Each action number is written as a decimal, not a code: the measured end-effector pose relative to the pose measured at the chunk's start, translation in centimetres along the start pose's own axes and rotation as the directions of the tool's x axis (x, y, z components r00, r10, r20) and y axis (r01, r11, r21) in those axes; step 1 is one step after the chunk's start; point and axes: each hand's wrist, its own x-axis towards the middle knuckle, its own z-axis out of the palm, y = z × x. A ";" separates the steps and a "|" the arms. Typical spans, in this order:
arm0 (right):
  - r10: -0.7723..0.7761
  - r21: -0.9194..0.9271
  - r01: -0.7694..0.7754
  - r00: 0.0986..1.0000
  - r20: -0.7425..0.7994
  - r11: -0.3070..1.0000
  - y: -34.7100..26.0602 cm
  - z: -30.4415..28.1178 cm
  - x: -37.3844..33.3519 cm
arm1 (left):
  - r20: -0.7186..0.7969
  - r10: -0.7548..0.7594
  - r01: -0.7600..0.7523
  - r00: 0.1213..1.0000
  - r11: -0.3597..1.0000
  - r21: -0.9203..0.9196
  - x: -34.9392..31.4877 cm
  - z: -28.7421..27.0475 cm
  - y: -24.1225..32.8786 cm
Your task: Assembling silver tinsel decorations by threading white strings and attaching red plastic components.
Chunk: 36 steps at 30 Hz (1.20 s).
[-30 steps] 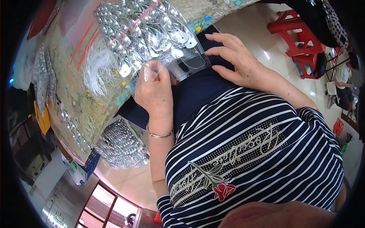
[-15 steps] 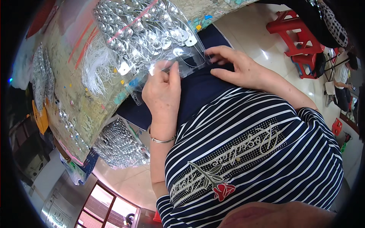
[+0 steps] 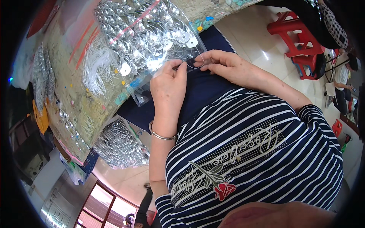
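A clear plastic sheet holding rows of shiny silver disc-like pieces hangs over the near table edge onto my lap. At its near edge, my left hand is closed in a pinch; its fingertips are partly hidden against the glossy plastic. To its right, my right hand has thumb and fingers drawn together around a thin pale thread, which loops beside the fingertips. The hands are close but apart. White tags sit at the sheet's corners.
A bundle of white threads and red strips lie on the stained table. Below its edge is another batch of silver pieces. Red stools stand at the right, with people beyond. A yellow basket is at the left.
My left hand has moved slightly right along the sheet's edge. My right hand has shifted left toward it, its fingers closing together. A person's dark-clothed leg now shows at the bottom.
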 end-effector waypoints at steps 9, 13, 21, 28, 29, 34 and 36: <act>0.033 0.058 -0.034 0.999 0.027 0.998 -0.1 -0.3 0.1 | 0.077 -0.190 0.197 0.979 0.977 -0.088 0.8 0.0 1.6; -0.008 0.071 0.009 1.000 -0.011 0.997 0.1 0.0 0.0 | 0.083 -0.227 0.230 0.970 0.973 -0.022 1.2 -0.2 2.3; -0.006 0.090 0.006 1.000 -0.003 0.996 0.6 -0.4 0.1 | 0.029 -0.144 0.143 0.989 0.989 0.042 1.1 0.1 2.1; -0.001 0.068 0.000 1.000 0.014 0.998 0.7 -0.4 0.3 | -0.051 -0.111 0.106 0.992 0.989 -0.102 0.9 -0.1 1.2; -0.005 0.063 0.004 1.000 0.011 0.998 0.8 -0.4 0.3 | -0.058 -0.098 0.091 0.993 0.989 -0.115 0.9 -0.2 1.4; -0.017 0.085 0.017 1.000 0.002 0.996 1.0 -0.4 0.3 | -0.065 -0.169 0.146 0.983 0.952 -0.268 0.7 -0.6 1.7; -0.010 0.086 0.011 1.000 -0.011 0.996 1.0 -0.3 0.3 | -0.079 -0.171 0.141 0.982 0.945 -0.294 0.7 -0.6 1.7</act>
